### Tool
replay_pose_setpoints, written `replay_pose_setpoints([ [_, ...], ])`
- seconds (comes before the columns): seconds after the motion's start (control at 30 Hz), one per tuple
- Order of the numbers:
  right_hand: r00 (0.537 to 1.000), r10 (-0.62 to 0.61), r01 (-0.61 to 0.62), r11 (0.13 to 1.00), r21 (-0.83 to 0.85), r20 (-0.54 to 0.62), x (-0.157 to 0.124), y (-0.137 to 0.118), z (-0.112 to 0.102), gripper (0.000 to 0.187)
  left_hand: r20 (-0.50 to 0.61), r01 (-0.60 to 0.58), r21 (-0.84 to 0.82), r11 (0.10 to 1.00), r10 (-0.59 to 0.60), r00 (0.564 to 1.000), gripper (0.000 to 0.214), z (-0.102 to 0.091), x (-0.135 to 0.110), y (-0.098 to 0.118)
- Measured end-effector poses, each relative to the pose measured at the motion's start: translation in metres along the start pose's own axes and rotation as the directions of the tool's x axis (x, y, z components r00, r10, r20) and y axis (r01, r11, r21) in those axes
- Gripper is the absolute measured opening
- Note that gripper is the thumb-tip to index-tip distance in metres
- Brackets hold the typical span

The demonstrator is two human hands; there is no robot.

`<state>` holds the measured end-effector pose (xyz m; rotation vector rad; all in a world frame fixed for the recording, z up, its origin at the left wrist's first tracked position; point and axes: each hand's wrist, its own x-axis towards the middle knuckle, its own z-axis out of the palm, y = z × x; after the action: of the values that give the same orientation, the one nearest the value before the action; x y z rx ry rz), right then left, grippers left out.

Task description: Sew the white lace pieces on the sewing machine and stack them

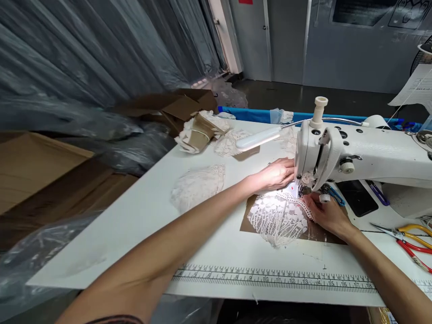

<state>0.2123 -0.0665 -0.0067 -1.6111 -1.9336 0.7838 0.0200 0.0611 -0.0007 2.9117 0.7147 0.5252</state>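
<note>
- One loose pile of lace lies on the desk, just beyond the left forearm.
- The left hand rests palm down, fingers extended rather than gripping, their tips partly hidden by the machine head.
- Nearer the wearer than that hand, the lace piece lies over brown card, its far end by the needle, tapering toward the desk's near edge.
- The right hand, the closer one, touches its right edge, bent fingers seeming to pinch the trim.
- The sewing machine arches over a phone.
</note>
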Motion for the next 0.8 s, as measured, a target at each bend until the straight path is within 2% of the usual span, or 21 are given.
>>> replay_pose_setpoints([
  [0.1,1.0,0.001,-0.001,1.0,0.004,0.003,-0.001,0.001,-0.006,0.041,-0.01,-0.017,0.03,0.999,0.017,1.0,0.021,-0.005,0.001,-0.005],
  [0.17,0.999,0.025,-0.025,1.0,0.01,0.023,-0.002,0.002,-0.01,0.038,-0.07,0.002,0.085,0.996,0.004,0.998,0.024,-0.009,-0.004,0.002],
  [0.23,0.997,0.058,-0.058,0.998,0.0,0.046,-0.004,0.002,-0.012,0.038,-0.129,0.035,0.131,0.991,-0.018,0.991,0.03,-0.009,-0.015,0.018],
  [0.33,0.992,0.087,-0.086,0.996,-0.019,0.094,-0.007,-0.003,-0.014,0.033,-0.163,0.071,0.134,0.989,-0.048,0.985,0.036,-0.003,-0.037,0.055],
  [0.4,0.99,0.073,-0.069,0.997,-0.036,0.118,-0.009,-0.008,-0.013,0.023,-0.217,0.009,0.116,0.993,0.017,0.976,0.033,0.002,-0.051,0.078],
  [0.47,0.996,0.034,-0.027,0.996,-0.083,0.082,-0.01,-0.013,-0.01,0.014,-0.202,-0.071,0.085,0.994,0.087,0.975,0.026,0.007,-0.062,0.09],
  [0.57,1.0,-0.004,0.001,0.988,-0.155,-0.015,-0.012,-0.016,-0.006,0.011,-0.141,-0.106,0.029,0.994,0.109,0.984,0.029,0.007,-0.07,0.085],
  [0.67,1.0,0.028,-0.027,0.991,-0.127,0.001,-0.014,-0.016,-0.006,0.018,-0.073,-0.115,0.046,0.992,0.118,0.99,0.031,0.002,-0.073,0.072],
  [0.73,0.997,0.051,-0.046,0.996,-0.076,0.062,-0.016,-0.015,-0.01,0.023,-0.107,-0.088,0.08,0.993,0.097,0.99,0.031,-0.001,-0.073,0.07],
  [0.8,0.991,0.066,-0.064,0.998,-0.021,0.115,-0.017,-0.014,-0.012,0.025,-0.206,-0.02,0.111,0.994,0.043,0.978,0.027,-0.003,-0.073,0.074],
])
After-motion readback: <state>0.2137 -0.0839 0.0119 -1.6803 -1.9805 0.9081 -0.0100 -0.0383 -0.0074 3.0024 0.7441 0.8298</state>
